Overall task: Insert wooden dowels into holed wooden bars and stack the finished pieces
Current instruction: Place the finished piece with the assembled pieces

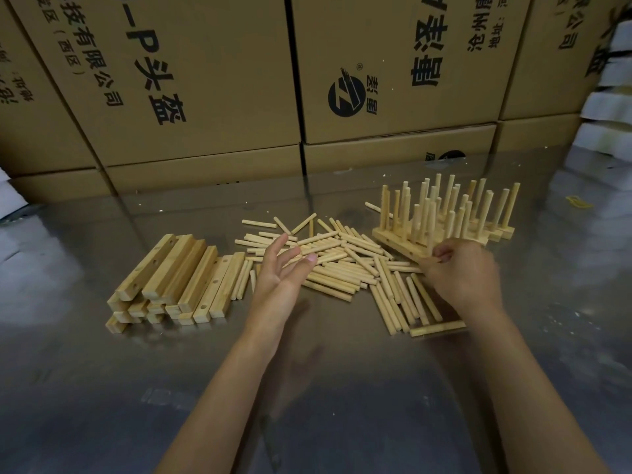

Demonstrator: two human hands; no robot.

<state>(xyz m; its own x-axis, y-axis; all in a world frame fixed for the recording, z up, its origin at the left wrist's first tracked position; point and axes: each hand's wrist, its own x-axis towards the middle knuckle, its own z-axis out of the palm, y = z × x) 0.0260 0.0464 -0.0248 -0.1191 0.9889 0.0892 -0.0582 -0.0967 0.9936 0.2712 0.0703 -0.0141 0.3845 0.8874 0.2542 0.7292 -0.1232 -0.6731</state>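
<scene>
While your left hand [287, 265] hovers open, fingers spread, over the loose dowels [342, 265] heaped mid-table, your right hand [461, 268] sits curled at the near end of the finished pieces [444, 217] toward the table's far-right side; whether it grips anything can't be told. Unfilled holed bars [171, 282] lie stacked at left, w/ drilled holes facing up on several. Judging by looks: dowels are light, stiff, smooth & round, so they'll likely roll on the shiny table [342, 388]; pinch one mid-length. Bars seem rigid, square-edged; take them by the long sides, clear of holes. Upright pegs could snag or tip the assembled pieces.
</scene>
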